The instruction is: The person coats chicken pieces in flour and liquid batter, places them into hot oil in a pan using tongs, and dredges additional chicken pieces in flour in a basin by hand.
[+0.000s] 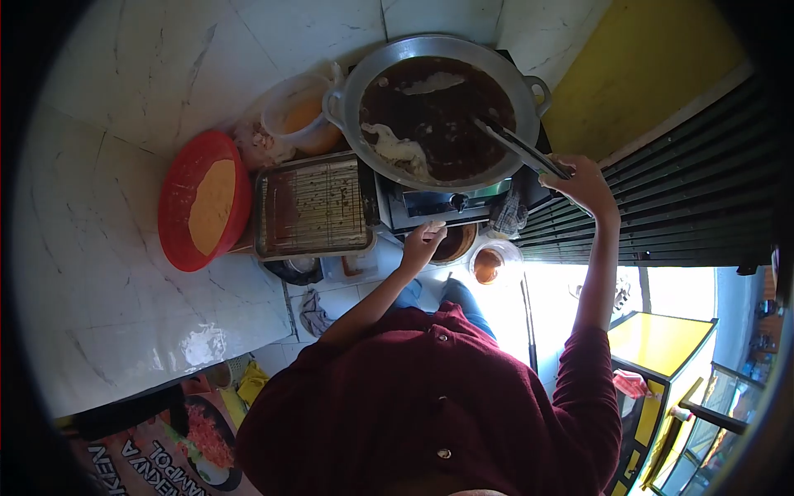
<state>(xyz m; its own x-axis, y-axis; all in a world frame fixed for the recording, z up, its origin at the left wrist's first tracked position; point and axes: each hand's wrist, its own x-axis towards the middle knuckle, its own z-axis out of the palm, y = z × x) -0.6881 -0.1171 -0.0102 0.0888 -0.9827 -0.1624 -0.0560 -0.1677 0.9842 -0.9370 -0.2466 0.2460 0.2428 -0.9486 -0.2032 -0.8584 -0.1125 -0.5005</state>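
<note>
My right hand (583, 186) is closed round the handles of metal tongs (525, 147), whose tips reach into dark oil (447, 132) in a large metal wok (428, 44). A pale battered piece (397, 149) lies at the wok's near left side, and another pale piece (434, 83) floats toward the back. Both are apart from the tongs. My left hand (423, 244) hovers in front of the stove (399, 217), its fingers loosely bent and nothing seen in them.
Left of the wok sits a tray with a wire rack (314, 207). Farther left is a red basin (171, 207) of pale flour (213, 207). A clear tub (294, 99) stands behind the rack. A patterned cloth (508, 218) hangs at the stove's front right, beside dark slatted metal (662, 182).
</note>
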